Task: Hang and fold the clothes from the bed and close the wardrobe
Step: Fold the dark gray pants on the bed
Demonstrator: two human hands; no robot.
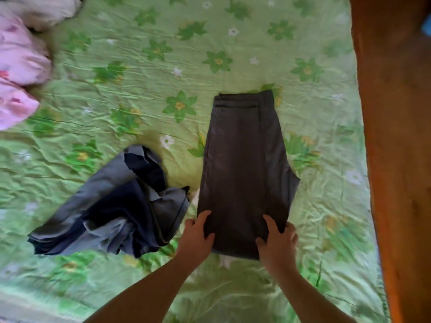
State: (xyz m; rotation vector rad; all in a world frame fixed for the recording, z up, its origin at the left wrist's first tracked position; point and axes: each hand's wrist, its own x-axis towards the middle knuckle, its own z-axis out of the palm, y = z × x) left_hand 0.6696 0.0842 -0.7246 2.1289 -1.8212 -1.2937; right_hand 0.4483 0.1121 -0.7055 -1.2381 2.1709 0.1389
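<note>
Trousers — dark grey, folded lengthwise, flat on bed

Only the person's forearms and hands show. Both forearms are bare from the wrist to the lower edge of the view, slim and smooth. The left hand and right hand are bare too; finer detail is blurred.

We see soft, even daylight with a green cast over the bedsheet, and shadows are faint. Motion blur smears the pink pillows at the left edge. The dark trousers lose detail. The wide lens bends the wooden bedframe.
</note>
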